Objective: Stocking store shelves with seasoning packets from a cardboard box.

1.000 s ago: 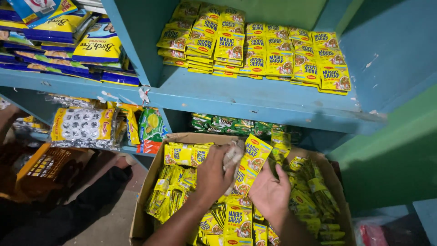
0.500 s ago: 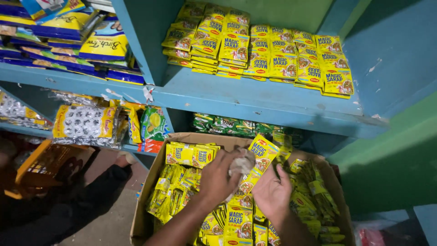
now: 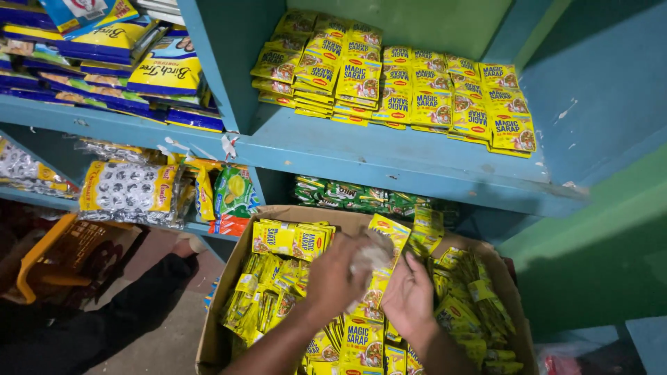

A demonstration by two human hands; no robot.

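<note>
Here: left hand (image 3: 340,267) fingers clench crumpled whitish wad (image 3: 372,255); right hand (image 3: 410,298) fingers unclear.

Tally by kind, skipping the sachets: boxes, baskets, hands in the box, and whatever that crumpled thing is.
Cardboard box: 1
Orange basket: 1
Hands: 2, left hand and right hand
Whitish crumpled wad: 1
Total: 5
</note>
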